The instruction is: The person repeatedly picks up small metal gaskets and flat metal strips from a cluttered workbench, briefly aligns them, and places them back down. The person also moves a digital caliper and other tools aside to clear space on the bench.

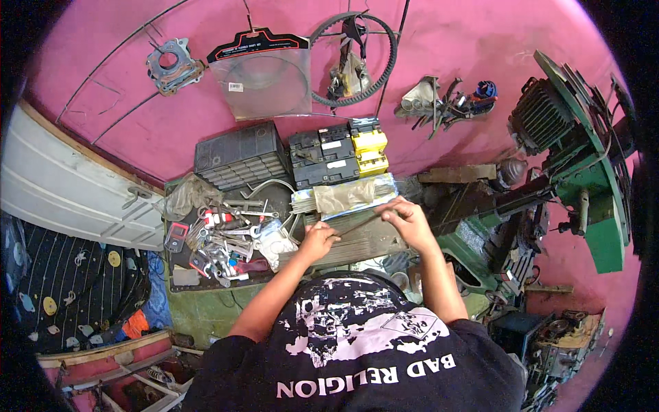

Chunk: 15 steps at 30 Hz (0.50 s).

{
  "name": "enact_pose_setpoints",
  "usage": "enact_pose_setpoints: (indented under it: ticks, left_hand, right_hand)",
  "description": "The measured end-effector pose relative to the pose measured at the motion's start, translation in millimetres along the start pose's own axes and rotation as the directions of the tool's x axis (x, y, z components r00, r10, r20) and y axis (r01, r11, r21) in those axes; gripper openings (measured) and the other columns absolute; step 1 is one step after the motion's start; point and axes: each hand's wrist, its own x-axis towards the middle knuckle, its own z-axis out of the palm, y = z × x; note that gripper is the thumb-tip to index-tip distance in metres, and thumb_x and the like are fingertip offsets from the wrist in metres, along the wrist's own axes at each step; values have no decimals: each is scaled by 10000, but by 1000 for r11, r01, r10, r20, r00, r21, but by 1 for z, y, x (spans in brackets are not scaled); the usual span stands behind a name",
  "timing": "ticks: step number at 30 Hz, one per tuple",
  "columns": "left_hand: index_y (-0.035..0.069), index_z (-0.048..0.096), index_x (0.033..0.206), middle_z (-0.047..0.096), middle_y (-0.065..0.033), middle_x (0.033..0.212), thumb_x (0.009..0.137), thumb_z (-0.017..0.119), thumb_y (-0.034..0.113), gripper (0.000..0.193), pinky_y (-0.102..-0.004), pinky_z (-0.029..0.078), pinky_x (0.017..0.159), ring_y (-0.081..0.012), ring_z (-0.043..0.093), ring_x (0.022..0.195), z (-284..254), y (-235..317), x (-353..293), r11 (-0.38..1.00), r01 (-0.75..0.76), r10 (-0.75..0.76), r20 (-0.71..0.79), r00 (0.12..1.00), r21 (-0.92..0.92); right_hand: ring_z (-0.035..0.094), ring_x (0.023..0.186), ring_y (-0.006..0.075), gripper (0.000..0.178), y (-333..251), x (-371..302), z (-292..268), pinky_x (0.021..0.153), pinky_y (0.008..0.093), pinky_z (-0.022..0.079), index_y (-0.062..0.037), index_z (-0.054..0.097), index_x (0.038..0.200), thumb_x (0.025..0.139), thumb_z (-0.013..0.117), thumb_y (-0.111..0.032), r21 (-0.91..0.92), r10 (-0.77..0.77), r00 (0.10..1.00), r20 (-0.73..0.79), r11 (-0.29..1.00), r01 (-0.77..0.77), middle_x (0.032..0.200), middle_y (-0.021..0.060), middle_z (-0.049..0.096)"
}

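My left hand (319,242) and my right hand (406,223) are over the workbench, both closed on a few thin, dark welding rods (358,223). These rods slant up to the right between my fingers. Below them, more grey welding rods (343,253) lie side by side on the bench top. Just beyond my hands rests a blue and white packet (386,187) of rods, partly covered by a piece of brown paper (343,196). How many rods each hand grips cannot be made out.
Wrenches and other hand tools (230,240) are heaped left of my hands, beside a red and grey meter (176,237). A dark drawer cabinet (240,156) and several batteries (329,154) stand along the pink wall. At right looms a green drilling machine (597,206).
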Motion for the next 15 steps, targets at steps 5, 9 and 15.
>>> enact_pose_setpoints:
  ticks: [5,9,15]
  left_hand:
    - [132,762,929,678,-103,861,823,707,212,144,-419,425,813,-266,620,911,14,10,4,975,127,-132,-12,991,-184]
    - [151,766,929,664,-94,847,823,715,224,139,-416,422,808,-264,614,879,18,19,7,979,143,-147,-22,989,-149]
    - [161,759,947,658,-62,900,833,720,241,145,-390,365,850,-236,601,918,30,20,4,990,114,-121,-80,989,-84]
  right_hand:
    - [600,942,256,178,-6,0,35,860,382,413,-75,723,1009,852,690,-154,-204,-192,976,-103,964,168,921,81,662]
    - [555,966,258,163,-2,-5,50,874,382,363,-103,715,1007,846,688,-120,-334,-237,961,-145,926,178,940,58,625]
    - [547,991,271,149,13,-5,55,888,392,371,-113,718,1012,876,662,-138,-282,-199,976,-92,945,167,966,67,618]
